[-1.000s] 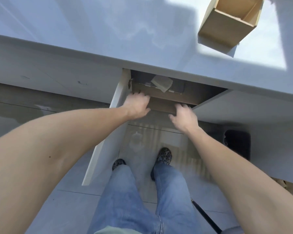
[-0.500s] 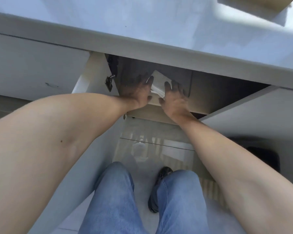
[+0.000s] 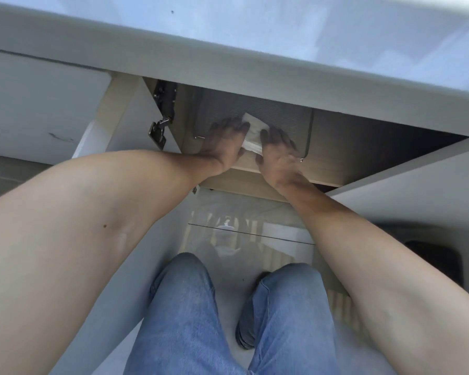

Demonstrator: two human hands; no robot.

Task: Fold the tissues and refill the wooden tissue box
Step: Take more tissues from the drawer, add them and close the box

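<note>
At the far left the white cabinet door (image 3: 103, 136) stands open, and its dark metal hinge (image 3: 161, 123) hangs beside the opening under the pale grey table (image 3: 228, 58). The left hand (image 3: 225, 143) lies flat with its fingers spread on a dark grey ribbed pack (image 3: 276, 115) inside the cabinet, on the wooden shelf (image 3: 244, 180). Between the hands a white folded tissue (image 3: 253, 135) sticks up from the pack, soft and a little crumpled, with several thin layers at its lower edge. The right hand (image 3: 278, 152) also presses down with open fingers, touching the tissue's right side; neither grip pinches it. If the pack is pulled quickly, it probably can catch on the shelf edge, or the loose tissue can tear or slip out.
</note>
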